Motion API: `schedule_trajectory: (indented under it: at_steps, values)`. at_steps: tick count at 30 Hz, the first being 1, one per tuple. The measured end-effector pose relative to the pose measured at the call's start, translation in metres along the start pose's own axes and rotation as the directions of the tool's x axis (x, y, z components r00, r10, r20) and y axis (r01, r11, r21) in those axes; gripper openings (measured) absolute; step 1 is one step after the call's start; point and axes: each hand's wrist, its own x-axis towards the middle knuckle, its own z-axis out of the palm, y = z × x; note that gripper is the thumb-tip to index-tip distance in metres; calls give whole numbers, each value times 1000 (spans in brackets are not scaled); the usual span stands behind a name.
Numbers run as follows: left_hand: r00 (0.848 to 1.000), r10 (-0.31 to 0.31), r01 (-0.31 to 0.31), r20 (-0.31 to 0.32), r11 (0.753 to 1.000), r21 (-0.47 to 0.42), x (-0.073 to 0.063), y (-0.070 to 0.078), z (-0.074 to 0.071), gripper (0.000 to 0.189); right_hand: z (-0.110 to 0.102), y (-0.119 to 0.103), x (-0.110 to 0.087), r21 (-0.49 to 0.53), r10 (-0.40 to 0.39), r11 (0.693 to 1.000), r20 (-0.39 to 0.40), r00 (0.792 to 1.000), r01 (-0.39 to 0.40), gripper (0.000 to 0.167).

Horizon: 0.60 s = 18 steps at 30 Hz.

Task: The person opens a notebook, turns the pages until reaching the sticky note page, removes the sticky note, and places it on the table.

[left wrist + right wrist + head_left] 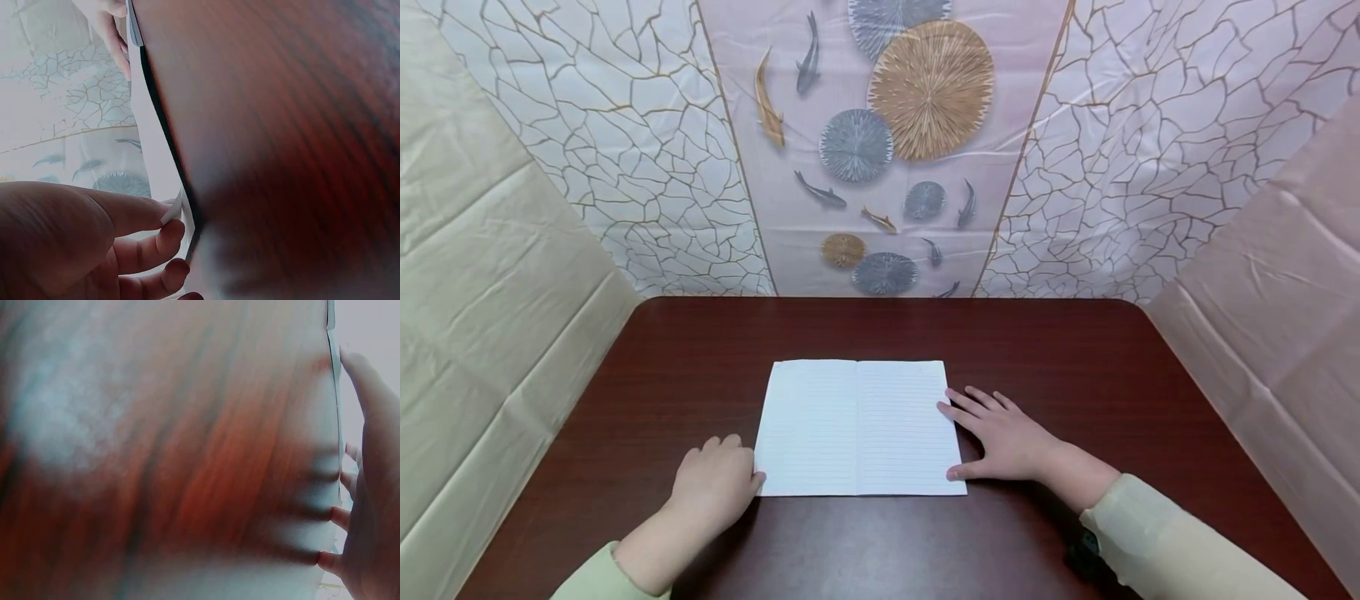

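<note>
One open notebook (898, 437) lies on the tabletop (865, 550) between my left hand (715, 483), which pinches what seems a page corner (172, 214), and my right hand (1009, 444), whose straight, outspread fingers (959, 416) touch the opposite edge.

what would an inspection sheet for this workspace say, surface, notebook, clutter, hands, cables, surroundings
surface: dark reddish-brown tabletop, glossy, glare near the front edge of the view
job's things: lined notebook, open flat, no writing made out
clutter: dark item under the right sleeve, unclear what
left hand: pinches the notebook's edge near its near left corner
right hand: fingers spread, fingertips at the notebook's right edge
cables: nothing seen
surroundings: patterned backdrop with fish and round motifs; plain creased side panels
</note>
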Motion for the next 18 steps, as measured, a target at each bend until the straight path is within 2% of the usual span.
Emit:
schedule_trajectory:
  at_steps: [5, 10, 14, 18]
  values:
    - [1000, -1, 0, 29, 1000, 12, 2, 1, 0, 22, 0, 1, 0, 13, -6, 1000, -5, 1000, 6, 103]
    - [999, 0, -1, 49, 1000, 13, 4, 0, -2, 23, 1, 2, 0, 7, 21, 1000, 26, 999, -21, 105]
    - [1000, 23, -23, 9, 1000, 7, 7, 2, -2, 22, 2, 2, 0, 0, 23, 1000, 24, 999, -23, 106]
    - [996, 72, -72, -50, 997, 13, 13, 9, 2, 16, 4, 3, 1, 0, 25, 1000, 24, 999, -25, 106]
